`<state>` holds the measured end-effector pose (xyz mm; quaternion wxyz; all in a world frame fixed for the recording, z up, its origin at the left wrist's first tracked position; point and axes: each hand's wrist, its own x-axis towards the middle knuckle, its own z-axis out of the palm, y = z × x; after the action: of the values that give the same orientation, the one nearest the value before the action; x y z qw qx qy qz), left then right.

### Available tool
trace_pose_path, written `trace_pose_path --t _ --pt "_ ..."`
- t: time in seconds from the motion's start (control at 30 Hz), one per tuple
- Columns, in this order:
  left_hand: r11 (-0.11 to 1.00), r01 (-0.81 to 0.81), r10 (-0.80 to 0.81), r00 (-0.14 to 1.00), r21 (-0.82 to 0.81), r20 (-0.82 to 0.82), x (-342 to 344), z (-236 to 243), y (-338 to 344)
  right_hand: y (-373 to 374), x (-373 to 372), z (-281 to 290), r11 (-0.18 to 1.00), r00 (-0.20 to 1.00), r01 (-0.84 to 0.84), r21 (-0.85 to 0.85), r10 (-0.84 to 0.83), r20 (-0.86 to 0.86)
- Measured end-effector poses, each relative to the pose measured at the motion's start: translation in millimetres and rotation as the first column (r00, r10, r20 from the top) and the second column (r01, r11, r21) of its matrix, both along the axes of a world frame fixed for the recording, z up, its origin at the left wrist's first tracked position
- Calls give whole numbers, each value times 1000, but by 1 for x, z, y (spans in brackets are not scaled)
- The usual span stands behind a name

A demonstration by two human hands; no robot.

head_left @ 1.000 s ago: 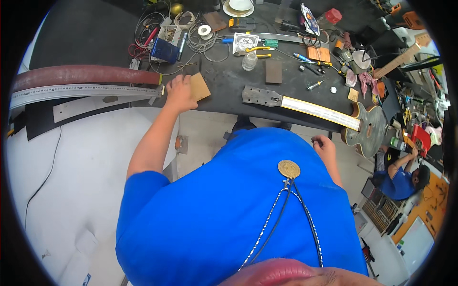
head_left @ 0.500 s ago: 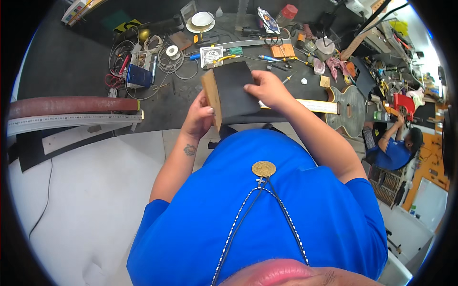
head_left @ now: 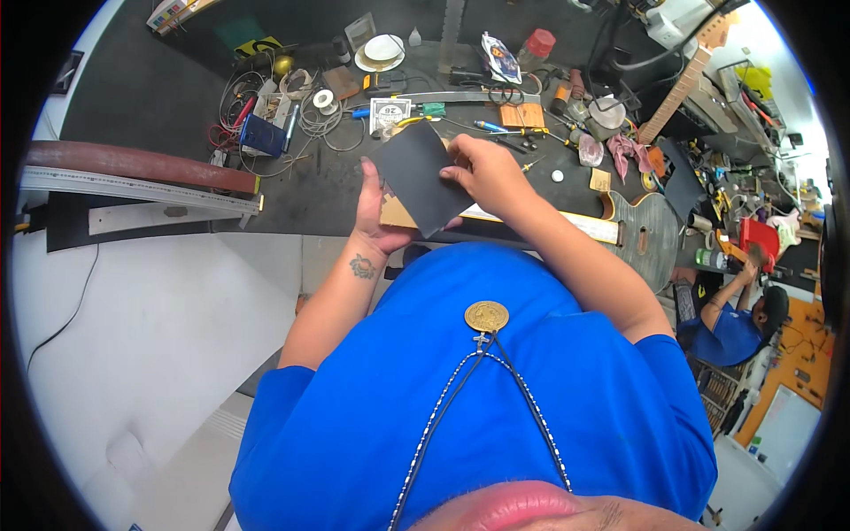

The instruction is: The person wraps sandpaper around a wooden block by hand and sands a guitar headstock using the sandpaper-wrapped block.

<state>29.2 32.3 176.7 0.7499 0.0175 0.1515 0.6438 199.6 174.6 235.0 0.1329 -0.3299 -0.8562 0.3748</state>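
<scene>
My left hand [head_left: 376, 226] cradles a tan block or board [head_left: 395, 212] from below, thumb up along its left side. A black sheet [head_left: 412, 173] lies over it at a slant, covering much of it. My right hand [head_left: 478, 177] grips the sheet's right part, thumb on its upper face. Just beyond my hands on the dark bench [head_left: 310, 195] lies a guitar with a grey body [head_left: 646, 248], its neck [head_left: 589, 228] masked in pale material and partly hidden behind my hands.
A long red beam [head_left: 142, 166] and steel ruler [head_left: 124, 188] sit at left. Cables [head_left: 323, 124], tools, jars and plates [head_left: 381, 51] crowd the back; another guitar neck [head_left: 673, 97] stands at right. A co-worker in blue [head_left: 722, 336] works beside a red object [head_left: 757, 239] on the right.
A second ago my left hand rested on the tan piece on the bench. It was raised, my right hand came up onto the black sheet, and the sheet has since turned flatter and slanted.
</scene>
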Motion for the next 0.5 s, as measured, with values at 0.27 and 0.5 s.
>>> trace_pose_path --t 0.27,0.5 --pt "993 115 -116 990 18 79 44 3 15 40 39 4 913 941 -212 349 287 -180" --pt "997 -59 58 998 -47 -33 95 12 27 49 79 -10 885 928 -313 344 362 -87"
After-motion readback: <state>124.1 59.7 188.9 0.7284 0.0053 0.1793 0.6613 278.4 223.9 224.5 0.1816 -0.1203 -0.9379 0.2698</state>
